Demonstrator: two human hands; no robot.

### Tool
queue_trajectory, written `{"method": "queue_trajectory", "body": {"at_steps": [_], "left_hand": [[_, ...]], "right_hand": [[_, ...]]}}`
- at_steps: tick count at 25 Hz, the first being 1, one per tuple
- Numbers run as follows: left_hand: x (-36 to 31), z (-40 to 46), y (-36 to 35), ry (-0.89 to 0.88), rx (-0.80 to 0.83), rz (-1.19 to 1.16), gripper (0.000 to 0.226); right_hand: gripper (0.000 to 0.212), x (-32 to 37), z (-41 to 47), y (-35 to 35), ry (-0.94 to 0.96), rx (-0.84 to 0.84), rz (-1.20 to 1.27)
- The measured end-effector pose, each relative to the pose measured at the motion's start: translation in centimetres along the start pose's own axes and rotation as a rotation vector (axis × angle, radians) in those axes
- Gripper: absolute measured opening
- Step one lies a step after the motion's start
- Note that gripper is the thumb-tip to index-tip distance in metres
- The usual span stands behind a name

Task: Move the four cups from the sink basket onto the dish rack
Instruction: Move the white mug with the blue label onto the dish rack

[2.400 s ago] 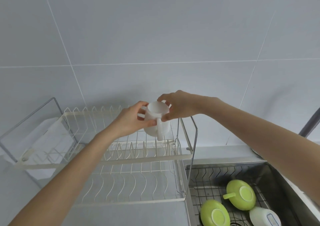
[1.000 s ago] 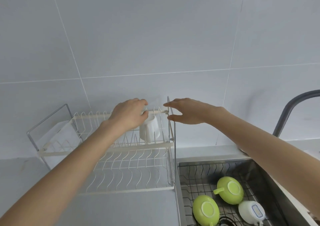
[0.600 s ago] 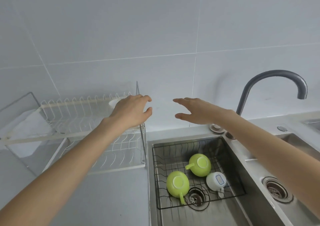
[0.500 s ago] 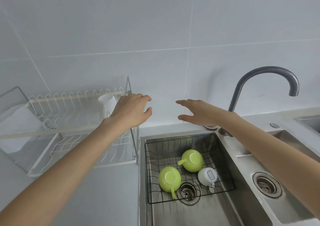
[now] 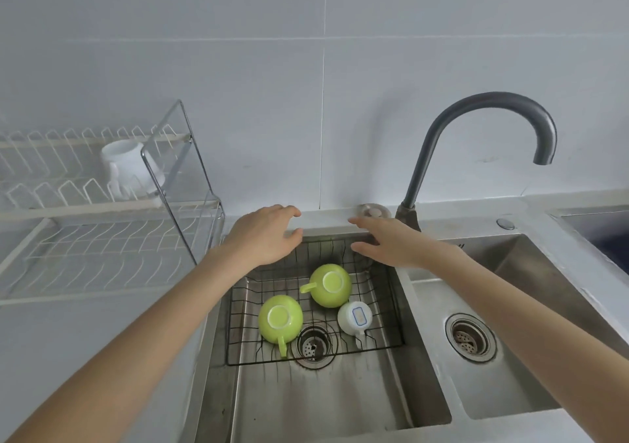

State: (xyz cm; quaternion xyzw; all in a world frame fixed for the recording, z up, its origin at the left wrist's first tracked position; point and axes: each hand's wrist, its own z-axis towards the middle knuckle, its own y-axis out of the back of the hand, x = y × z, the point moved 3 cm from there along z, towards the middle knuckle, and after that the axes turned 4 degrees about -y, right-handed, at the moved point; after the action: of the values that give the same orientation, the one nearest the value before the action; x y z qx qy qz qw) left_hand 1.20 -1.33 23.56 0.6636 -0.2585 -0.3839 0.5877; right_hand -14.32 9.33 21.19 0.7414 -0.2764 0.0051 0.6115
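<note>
stainless sink (image 5: 401, 391) holds a black wire basket (image 5: 396, 306) with three cups left in it, all mouth-down: one green cup (image 5: 280, 318) at front left with its handle toward the viewer, a second green cup (image 5: 331, 285) behind it with its handle pointing left, and a small white cup (image 5: 355, 318) at right. one white mug (image 5: 131, 167) sits on the upper tier of the dish rack (image 5: 102, 204), so the task reads as one of four done. left hand (image 5: 263, 238) and right hand (image 5: 384, 242) both hover over the basket's far edge, fingers spread, holding nothing. recommended practice: lower one hand to the nearest green cup, take it by the body or handle, lift clear of the wire before swinging left, and avoid knocking its neighbours, which sit close together.
</note>
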Motion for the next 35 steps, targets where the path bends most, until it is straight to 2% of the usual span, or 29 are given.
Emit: {"method": "queue_trajectory", "body": {"at_steps": [10,19,25,35], "left_hand": [[-2.0,3.5,-10.7,0.072,0.247,-0.188,0.048],[-2.4,4.9,-21.7,0.212,0.447,-0.474,0.053],[-2.4,5.7,-27.3,0.243,0.503,-0.588,0.046],[-2.1,6.9,-32.3,0.230,0.509,-0.659,0.072]], "right_hand": [[0.059,-6.4,2.1,-6.7,-0.102,0.179,0.138],[0.055,-9.6,4.9,-14.2,-0.330,0.261,0.360],[0.050,-12.0,6.7,-18.7,-0.497,0.314,0.514],[0.054,-13.1,8.8,-22.5,-0.573,0.297,0.609]]}}
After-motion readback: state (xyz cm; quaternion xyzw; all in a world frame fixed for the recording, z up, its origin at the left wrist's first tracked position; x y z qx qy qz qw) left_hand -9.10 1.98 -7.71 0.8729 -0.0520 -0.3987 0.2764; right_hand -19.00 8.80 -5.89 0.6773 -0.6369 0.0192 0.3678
